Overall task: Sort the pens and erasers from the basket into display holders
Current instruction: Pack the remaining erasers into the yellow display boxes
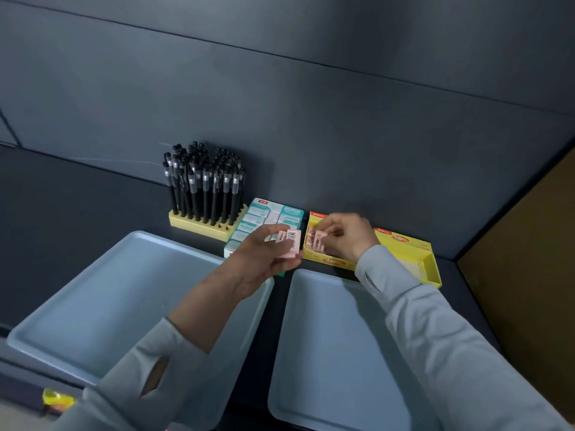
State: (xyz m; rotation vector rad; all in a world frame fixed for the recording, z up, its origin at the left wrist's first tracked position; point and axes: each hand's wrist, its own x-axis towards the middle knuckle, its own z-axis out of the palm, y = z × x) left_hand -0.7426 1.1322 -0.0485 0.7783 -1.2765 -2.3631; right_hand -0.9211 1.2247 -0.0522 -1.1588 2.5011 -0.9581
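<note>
Two pale blue trays, smooth with rounded corners, lie side by side on the dark counter: the left tray [93, 293] and the right tray [336, 353], both showing bare floors. Behind them, against the grey wall, a yellow block holder [199, 223] stands packed with upright black pens [202, 185]. Beside it a teal-and-white carton [264, 217] holds rows of wrapped erasers, and a shallow yellow cardboard box [417, 253] sits to its right.

Both arms reach forward in light grey sleeves. The left hand [264, 259] hovers palm-up over the carton's near corner, fingers closed around a small stack of pink erasers [291, 244]. The right hand [345, 236] bends down into the yellow box's left end, fingertips pinching a pink eraser [317, 241] there.
</note>
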